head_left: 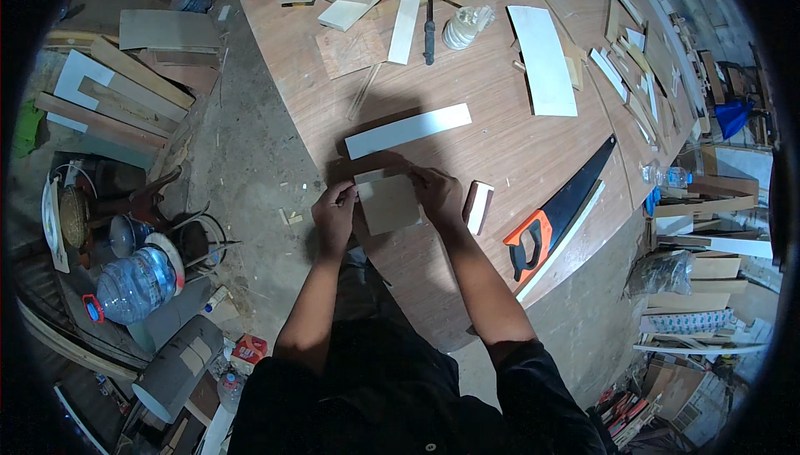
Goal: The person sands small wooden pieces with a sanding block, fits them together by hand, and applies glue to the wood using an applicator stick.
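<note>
My left hand (333,212) and my right hand (437,195) hold a flat, square, beige-grey piece (390,205) between them, just above the near part of the table. The left fingers pinch its left edge, the right fingers its upper right corner. Whether it is thin board or stiff sheet, I cannot tell. A paler strip shows along its far edge. Just beyond lies a white-faced wooden strip (408,131). Right of my right hand sits a small pale block with dark reddish sides (479,207). Farther right rests a handsaw (560,209) with an orange and black handle.
The brown wooden table (492,155) also bears a white panel (542,61), a dark rod-shaped tool (430,26), a pale coiled roll (467,27) and many wood offcuts. A large water bottle (137,284) and stacked boards stand left. More boards (696,276) lie at right.
</note>
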### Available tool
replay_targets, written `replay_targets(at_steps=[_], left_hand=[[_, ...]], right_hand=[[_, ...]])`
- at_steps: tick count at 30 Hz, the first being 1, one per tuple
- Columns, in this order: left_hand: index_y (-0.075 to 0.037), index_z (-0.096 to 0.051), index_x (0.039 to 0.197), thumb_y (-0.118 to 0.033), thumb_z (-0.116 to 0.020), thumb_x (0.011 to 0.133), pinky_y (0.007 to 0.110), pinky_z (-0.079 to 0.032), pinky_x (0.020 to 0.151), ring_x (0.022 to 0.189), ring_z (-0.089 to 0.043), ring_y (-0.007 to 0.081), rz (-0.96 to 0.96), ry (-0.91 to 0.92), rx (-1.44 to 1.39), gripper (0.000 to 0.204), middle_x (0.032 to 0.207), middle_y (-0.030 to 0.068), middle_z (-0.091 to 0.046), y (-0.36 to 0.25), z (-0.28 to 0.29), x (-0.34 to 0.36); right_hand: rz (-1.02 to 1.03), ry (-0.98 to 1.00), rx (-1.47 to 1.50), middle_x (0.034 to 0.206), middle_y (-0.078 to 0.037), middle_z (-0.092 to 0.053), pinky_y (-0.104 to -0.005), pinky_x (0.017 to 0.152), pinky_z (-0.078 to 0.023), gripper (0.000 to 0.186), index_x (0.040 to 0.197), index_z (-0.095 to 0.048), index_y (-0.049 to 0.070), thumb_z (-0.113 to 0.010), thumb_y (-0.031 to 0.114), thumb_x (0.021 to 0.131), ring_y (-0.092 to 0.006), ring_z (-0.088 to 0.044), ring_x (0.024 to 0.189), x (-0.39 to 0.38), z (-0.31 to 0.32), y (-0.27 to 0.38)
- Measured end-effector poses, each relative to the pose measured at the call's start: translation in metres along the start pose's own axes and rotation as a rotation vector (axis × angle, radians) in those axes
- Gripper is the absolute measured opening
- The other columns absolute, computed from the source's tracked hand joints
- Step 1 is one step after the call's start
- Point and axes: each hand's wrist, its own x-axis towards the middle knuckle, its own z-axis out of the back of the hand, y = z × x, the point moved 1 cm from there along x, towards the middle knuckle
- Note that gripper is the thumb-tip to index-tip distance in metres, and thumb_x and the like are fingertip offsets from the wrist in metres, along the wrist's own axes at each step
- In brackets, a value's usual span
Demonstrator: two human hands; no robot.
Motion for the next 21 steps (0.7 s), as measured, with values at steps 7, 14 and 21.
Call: replay_targets(at_steps=[7,14,21], left_hand=[[0.005,-0.066,0.098,-0.007,-0.066,0.089,0.027,-0.053,0.07,0.076,-0.068,0.0144,-0.008,-0.002,-0.02,0.016,0.085,0.0096,-0.07,0.018,0.002,0.0],[0.004,-0.067,0.096,-0.006,-0.068,0.087,0.026,-0.052,0.068,0.074,-0.066,0.0122,0.016,-0.028,-0.041,0.014,0.083,0.008,-0.07,0.008,-0.002,0.0],[0.004,-0.067,0.095,-0.004,-0.068,0.086,0.025,-0.052,0.066,0.071,-0.066,0.011,0.016,-0.044,-0.101,0.012,0.081,0.0072,-0.069,0.011,-0.002,0.001]], right_hand=[[-0.096,0.001,0.029,0.091,-0.011,-0.071,-0.037,0.068,-0.054,0.016,0.098,-0.074,0.011,-0.067,0.017,0.085,-0.0295,-0.069,0.079,0.0,-0.004,0.005],[-0.073,-0.036,0.031,0.09,-0.011,-0.07,-0.0377,0.069,-0.054,0.016,0.097,-0.074,0.012,-0.068,0.018,0.083,-0.0295,-0.068,0.078,0.0,-0.003,0.001],[-0.141,0.01,0.041,0.09,-0.012,-0.07,-0.0395,0.07,-0.053,0.017,0.098,-0.073,0.012,-0.067,0.02,0.084,-0.0309,-0.067,0.079,0.002,-0.004,0.006]])
